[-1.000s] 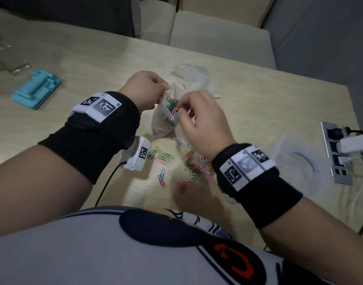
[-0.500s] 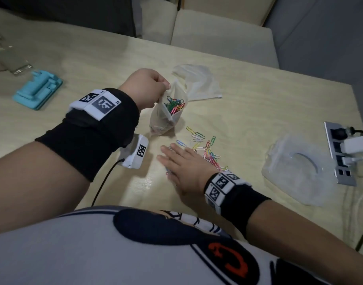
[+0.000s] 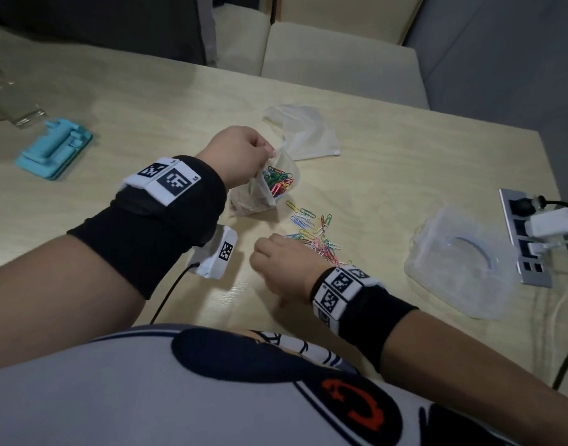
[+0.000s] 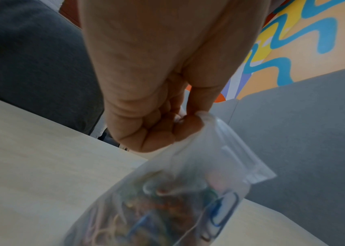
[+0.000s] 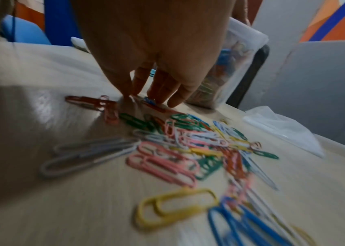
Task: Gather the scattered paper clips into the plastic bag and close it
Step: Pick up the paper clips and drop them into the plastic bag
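Note:
A small clear zip bag point(image 3: 253, 204) stands on the table, part full of coloured paper clips point(image 3: 278, 180). My left hand point(image 3: 270, 152) pinches its rim and holds the mouth up; the left wrist view shows thumb and finger point(image 4: 188, 119) clamped on the zip strip of the bag point(image 4: 188, 191). Loose clips point(image 3: 315, 233) lie in a pile to the right of the bag. My right hand point(image 3: 263, 255) is at the pile's near left edge, knuckles up. In the right wrist view, my right hand point(image 5: 144, 98) has its thumb and fingertips drawn together on a few clips of the pile point(image 5: 188, 146).
A second, empty plastic bag point(image 3: 305, 133) lies behind the zip bag. A clear plastic lid point(image 3: 459, 262) and a power strip point(image 3: 527, 239) with plugs are on the right. A turquoise stand point(image 3: 54, 149) and a glass point(image 3: 9, 101) are far left. A white tagged device point(image 3: 218, 252) lies near me.
My right hand left the bag's mouth, dropped flat onto the table beside the pile, and has now bunched its fingers on some clips. My left hand kept hold of the bag.

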`<state>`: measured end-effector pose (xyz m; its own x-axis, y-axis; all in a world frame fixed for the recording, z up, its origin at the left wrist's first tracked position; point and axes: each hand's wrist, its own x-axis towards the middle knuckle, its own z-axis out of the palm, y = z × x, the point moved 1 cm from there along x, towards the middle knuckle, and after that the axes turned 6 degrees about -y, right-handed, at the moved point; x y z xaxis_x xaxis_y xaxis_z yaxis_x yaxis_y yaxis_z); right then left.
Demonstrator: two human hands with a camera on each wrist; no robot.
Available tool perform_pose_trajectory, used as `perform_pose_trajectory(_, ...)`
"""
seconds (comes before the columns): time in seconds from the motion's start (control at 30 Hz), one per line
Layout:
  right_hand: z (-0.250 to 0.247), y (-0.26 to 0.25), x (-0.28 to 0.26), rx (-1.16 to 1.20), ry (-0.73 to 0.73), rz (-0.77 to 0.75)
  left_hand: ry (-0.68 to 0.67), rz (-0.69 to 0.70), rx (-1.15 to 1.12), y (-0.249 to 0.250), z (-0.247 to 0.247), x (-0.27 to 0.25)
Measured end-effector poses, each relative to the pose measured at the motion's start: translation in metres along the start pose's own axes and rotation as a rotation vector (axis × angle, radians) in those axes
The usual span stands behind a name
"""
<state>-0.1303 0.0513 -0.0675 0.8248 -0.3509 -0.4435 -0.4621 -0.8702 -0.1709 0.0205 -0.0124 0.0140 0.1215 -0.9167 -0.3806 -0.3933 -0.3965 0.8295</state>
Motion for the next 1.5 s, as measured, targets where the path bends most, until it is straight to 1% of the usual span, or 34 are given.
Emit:
perform_pose_trajectory(0.07,0.003,0.015,-0.006,0.049,0.027,0.080,-0.001,0.000,-0.004,-0.002,0.001,-0.001)
perform_pose_trajectory(0.13,0.004,0.031,-0.016,0.075,0.089,0.115,-0.004,0.001,0.000,-0.004,0.005,-0.003)
perform_pose_trajectory(0.2,0.001,0.043,-0.023,0.103,0.189,0.134,-0.018,0.006,0.004,-0.006,0.011,-0.005)
perform_pose_trajectory(0.3,-0.011,0.060,-0.021,0.144,0.369,0.230,-0.033,0.020,0.020,-0.004,0.019,-0.008)
perform_pose_trajectory(0.33,-0.015,0.064,-0.017,0.175,0.361,0.275,-0.034,0.024,0.026,-0.004,0.021,-0.008)
perform_pose_trajectory(0.37,-0.016,0.068,-0.013,0.218,0.301,0.315,-0.035,0.030,0.031,-0.003,0.023,-0.009)
perform_pose_trajectory(0.43,-0.014,0.071,-0.009,0.249,0.127,0.351,-0.035,0.039,0.040,-0.003,0.025,-0.009)
perform_pose_trajectory(0.5,-0.006,0.068,-0.015,0.202,0.011,0.347,-0.029,0.042,0.039,-0.004,0.025,-0.008)
perform_pose_trajectory(0.57,0.005,0.066,-0.029,0.150,-0.024,0.318,-0.021,0.043,0.037,-0.004,0.025,-0.008)
perform_pose_trajectory(0.63,0.015,0.067,-0.045,0.130,-0.013,0.272,-0.018,0.043,0.031,-0.003,0.026,-0.008)
perform_pose_trajectory(0.73,0.026,0.072,-0.059,0.186,0.118,0.239,-0.016,0.044,0.026,-0.002,0.034,-0.009)
perform_pose_trajectory(0.83,0.029,0.072,-0.062,0.194,0.203,0.283,-0.020,0.052,0.021,0.002,0.042,-0.011)
perform_pose_trajectory(0.93,0.028,0.072,-0.060,0.186,0.194,0.363,-0.038,0.072,0.021,0.004,0.047,-0.013)
perform_pose_trajectory(1.03,0.023,0.075,-0.058,0.240,0.207,0.427,-0.046,0.079,0.025,0.007,0.051,-0.015)
perform_pose_trajectory(1.1,0.019,0.077,-0.060,0.335,0.243,0.484,-0.046,0.075,0.022,0.008,0.053,-0.014)
perform_pose_trajectory(1.17,0.013,0.080,-0.063,0.466,0.270,0.595,-0.043,0.075,0.019,0.008,0.053,-0.014)
perform_pose_trajectory(1.23,0.007,0.082,-0.072,0.706,0.329,0.710,-0.048,0.075,0.016,0.010,0.057,-0.015)
perform_pose_trajectory(1.27,0.003,0.084,-0.073,0.855,0.371,0.735,-0.043,0.071,0.009,0.010,0.056,-0.015)
perform_pose_trajectory(1.37,-0.013,0.087,-0.078,1.227,0.501,0.741,-0.027,0.065,-0.002,0.010,0.056,-0.014)
perform_pose_trajectory(1.43,-0.028,0.087,-0.082,1.441,0.608,0.695,-0.024,0.063,0.007,0.011,0.057,-0.014)
perform_pose_trajectory(1.5,-0.044,0.085,-0.084,1.623,0.689,0.618,-0.017,0.063,0.012,0.012,0.058,-0.014)
